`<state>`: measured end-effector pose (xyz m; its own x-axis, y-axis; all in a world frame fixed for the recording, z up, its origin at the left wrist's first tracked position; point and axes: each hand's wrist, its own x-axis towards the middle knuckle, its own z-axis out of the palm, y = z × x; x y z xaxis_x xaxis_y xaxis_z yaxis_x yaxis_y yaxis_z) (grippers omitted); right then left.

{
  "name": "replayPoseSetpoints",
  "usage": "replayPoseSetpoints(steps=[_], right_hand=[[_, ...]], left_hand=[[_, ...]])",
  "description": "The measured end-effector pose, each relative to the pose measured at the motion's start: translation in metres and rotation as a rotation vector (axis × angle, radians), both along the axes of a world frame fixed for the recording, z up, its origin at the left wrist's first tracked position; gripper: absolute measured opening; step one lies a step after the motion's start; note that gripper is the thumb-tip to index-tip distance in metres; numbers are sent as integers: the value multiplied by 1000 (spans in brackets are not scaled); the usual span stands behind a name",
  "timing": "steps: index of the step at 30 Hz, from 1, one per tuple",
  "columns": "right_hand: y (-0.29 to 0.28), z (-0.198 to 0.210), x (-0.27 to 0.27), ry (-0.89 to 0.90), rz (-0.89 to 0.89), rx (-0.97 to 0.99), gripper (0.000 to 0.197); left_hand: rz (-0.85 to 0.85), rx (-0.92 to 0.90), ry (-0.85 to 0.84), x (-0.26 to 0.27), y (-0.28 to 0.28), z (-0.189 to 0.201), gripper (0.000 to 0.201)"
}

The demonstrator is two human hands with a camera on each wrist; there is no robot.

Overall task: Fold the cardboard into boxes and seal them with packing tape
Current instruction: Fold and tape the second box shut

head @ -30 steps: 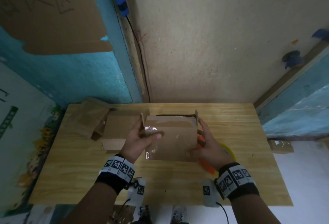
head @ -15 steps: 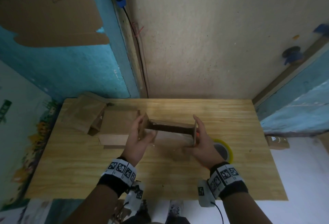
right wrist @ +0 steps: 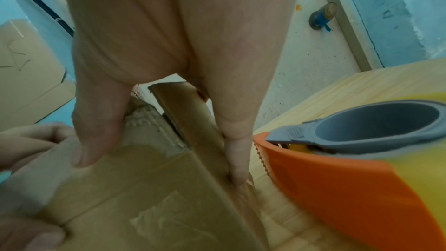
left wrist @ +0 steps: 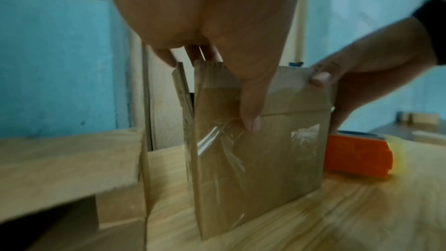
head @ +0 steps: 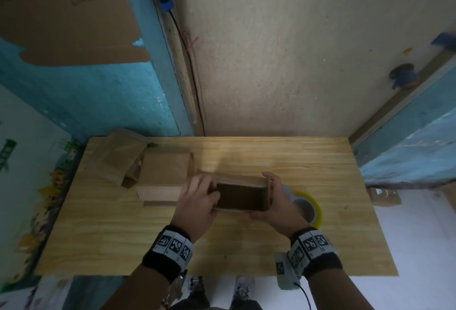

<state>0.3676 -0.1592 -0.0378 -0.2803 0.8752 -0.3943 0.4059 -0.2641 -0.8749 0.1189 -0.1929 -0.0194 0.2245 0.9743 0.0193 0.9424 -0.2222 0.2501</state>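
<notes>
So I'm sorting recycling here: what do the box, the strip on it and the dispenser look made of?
Box: brown corrugated cardboard, matte; fluting shows at its cut edge. Strip: clear plastic tape, glossy, wrinkled and catching light. Dispenser: apparently hard moulded plastic, orange shell with a toothed edge and a grey core, around a yellowish tape roll.

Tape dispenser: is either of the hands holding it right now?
No. The tape dispenser lies on the table beside the right hand, while both that and the left hand grip the cardboard box.
</notes>
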Motion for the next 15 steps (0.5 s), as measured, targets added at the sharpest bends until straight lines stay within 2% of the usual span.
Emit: replayPoseSetpoints(steps=[3,7,11,13,15], right_hand=[[0,2,-3,-15,6,-15,115],[-2,6,-10,-84,80,-14,128],[-4,1,-17,-178,139,21,136],[0,-1,-19,-140,131,-5,139],[6,1,-23,-16,43,-113,139]], left_hand=[[-82,-55,71,2,5,-2,22],[-76,-203,-72,2,11,-1,20],[-93,-269,-134,5,21,7,19],[-119,-312,-130,3,27,8,16],[-172,-354,-111,0,30,7,10]])
